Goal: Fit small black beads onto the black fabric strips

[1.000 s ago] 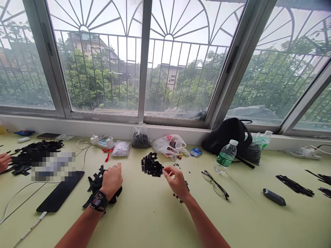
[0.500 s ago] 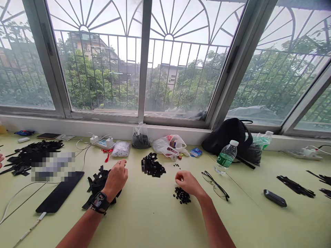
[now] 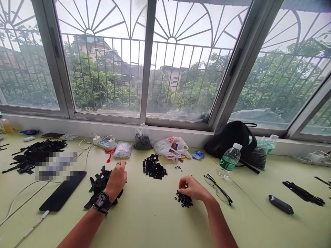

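My left hand (image 3: 117, 181), wearing a ring and a black watch (image 3: 101, 200), is closed with its fingers curled over the right side of a pile of black fabric strips (image 3: 99, 183). Whatever lies between those fingers is hidden. On the right, a small heap of black rings with holes (image 3: 186, 200) rests on the table. My right hand (image 3: 194, 188) reaches into the top of this heap, thumb and fingers bent together at the rings. Its grip is too small to make out. Between and beyond both hands lies another pile of black strips (image 3: 154, 167), some with small holes.
Behind are a white plastic bag (image 3: 171, 148), a bag of dark pieces (image 3: 142, 139) and a power strip (image 3: 107, 143). Glasses (image 3: 218, 189), a water bottle (image 3: 229, 161) and a black case (image 3: 280, 204) stand to the right. A black tablet-like slab (image 3: 63, 191) lies left.
My right hand has come down from just above the heap, and its fingertips now meet the rings. The left hand stays nearly where it was. The view has shifted slightly.
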Demonstrator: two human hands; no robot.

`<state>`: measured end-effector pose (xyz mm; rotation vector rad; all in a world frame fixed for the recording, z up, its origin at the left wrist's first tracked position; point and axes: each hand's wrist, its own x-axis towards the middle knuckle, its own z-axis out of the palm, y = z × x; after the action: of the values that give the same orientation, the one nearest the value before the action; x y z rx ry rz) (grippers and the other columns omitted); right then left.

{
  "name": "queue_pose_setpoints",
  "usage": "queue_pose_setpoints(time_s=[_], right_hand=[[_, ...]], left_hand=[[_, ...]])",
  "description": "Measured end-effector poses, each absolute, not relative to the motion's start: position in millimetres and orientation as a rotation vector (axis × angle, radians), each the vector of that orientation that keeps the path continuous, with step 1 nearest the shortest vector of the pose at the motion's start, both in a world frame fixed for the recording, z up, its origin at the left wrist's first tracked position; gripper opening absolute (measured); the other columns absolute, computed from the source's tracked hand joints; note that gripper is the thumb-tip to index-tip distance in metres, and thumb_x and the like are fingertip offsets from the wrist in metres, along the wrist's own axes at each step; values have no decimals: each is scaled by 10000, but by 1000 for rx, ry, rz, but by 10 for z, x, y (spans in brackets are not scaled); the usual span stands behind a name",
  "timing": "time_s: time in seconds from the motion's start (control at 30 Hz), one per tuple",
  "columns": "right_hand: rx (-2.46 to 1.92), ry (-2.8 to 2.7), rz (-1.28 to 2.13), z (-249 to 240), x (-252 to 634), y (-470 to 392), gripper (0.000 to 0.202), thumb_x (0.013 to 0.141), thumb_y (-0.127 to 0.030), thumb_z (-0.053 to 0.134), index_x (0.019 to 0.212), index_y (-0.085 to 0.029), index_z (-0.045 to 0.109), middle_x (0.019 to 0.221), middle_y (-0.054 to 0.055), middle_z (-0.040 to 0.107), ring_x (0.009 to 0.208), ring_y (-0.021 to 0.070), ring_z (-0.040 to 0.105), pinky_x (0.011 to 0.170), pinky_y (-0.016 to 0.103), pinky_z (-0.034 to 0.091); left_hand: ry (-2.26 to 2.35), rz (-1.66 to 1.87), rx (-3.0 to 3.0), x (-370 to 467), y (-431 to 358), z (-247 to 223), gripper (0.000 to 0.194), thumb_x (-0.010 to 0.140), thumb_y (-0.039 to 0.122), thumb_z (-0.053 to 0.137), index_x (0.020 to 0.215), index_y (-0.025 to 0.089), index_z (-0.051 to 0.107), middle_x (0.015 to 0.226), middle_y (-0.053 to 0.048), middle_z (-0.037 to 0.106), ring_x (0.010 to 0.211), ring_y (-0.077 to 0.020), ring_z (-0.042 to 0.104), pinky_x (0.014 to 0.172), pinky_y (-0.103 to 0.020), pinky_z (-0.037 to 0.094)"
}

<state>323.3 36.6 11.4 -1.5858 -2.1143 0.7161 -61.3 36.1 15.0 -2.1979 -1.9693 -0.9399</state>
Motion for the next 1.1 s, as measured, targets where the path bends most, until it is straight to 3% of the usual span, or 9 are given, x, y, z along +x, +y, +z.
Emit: queue_pose_setpoints(time_s=[0.27, 0.5, 0.8, 1.1], right_hand=[[-1553, -2082, 703, 128, 3196, 350, 66, 700, -197, 631, 686, -170, 690, 712, 37, 685, 637, 163, 593, 589, 248, 426], [-1478, -2053, 435, 173, 2949, 345, 76, 733, -184, 557, 684, -193, 616, 698, 15, 646, 650, 165, 566, 606, 253, 393], [-1241, -2097, 297, 116, 2493, 234, 83, 780, -166, 544, 724, -212, 583, 686, -1, 606, 624, 167, 539, 587, 260, 361], [-1261, -2149, 279, 29, 2468, 232, 84, 807, -161, 524, 743, -202, 560, 686, -10, 586, 625, 150, 532, 589, 249, 343]], left_hand=[[-1950, -867, -2157, -653, 372, 108, 442, 808, -81, 360, 1139, 119, 575, 1029, -139, 610, 888, -253, 618, 778, -326, 452], [-1922, -872, -2141, -571, 315, 159, 505, 815, -78, 374, 1193, 173, 596, 1079, -144, 637, 963, -285, 618, 865, -348, 450], [-1909, -749, -2097, -572, 272, 191, 585, 751, -130, 359, 1119, 239, 625, 1087, -85, 655, 805, -261, 656, 609, -308, 376], [-1890, -870, -2062, -542, 261, 215, 441, 857, -55, 378, 1064, 232, 641, 1049, -54, 659, 674, -195, 616, 576, -291, 337]])
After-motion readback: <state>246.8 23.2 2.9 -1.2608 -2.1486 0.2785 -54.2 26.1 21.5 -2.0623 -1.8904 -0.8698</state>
